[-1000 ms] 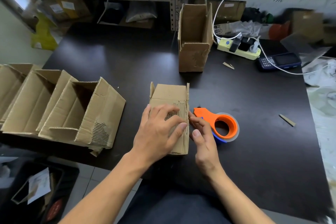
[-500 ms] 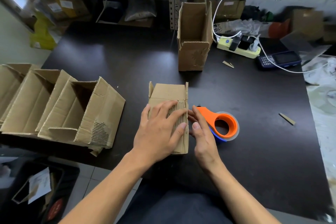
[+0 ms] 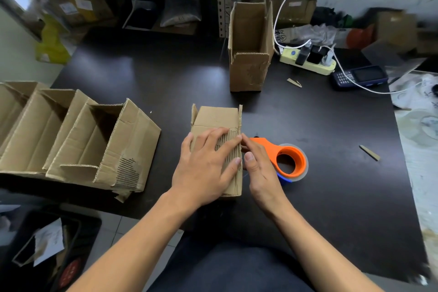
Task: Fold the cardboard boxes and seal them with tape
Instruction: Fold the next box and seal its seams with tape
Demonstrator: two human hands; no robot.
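Note:
A small brown cardboard box (image 3: 216, 117) lies on the black table (image 3: 142, 83) in front of me. My left hand (image 3: 205, 165) lies flat on top of it, fingers spread and pressing the torn flap down. My right hand (image 3: 259, 168) rests against the box's right side, fingers straight, thumb near the edge. An orange tape dispenser (image 3: 288, 160) with a clear roll lies just right of my right hand. Another narrow box (image 3: 248, 71) stands upright farther back with its top open.
Several open cardboard boxes (image 3: 99, 147) lie in a row at the left table edge. A power strip (image 3: 308, 59) with white cables and a dark phone (image 3: 358, 77) sit at the back right. Small cardboard scraps (image 3: 369, 153) lie on the right. Shelving runs behind the table.
My right hand has moved slightly up along the box's right side, closer to the left hand's fingertips. The left hand stays pressed on the box top.

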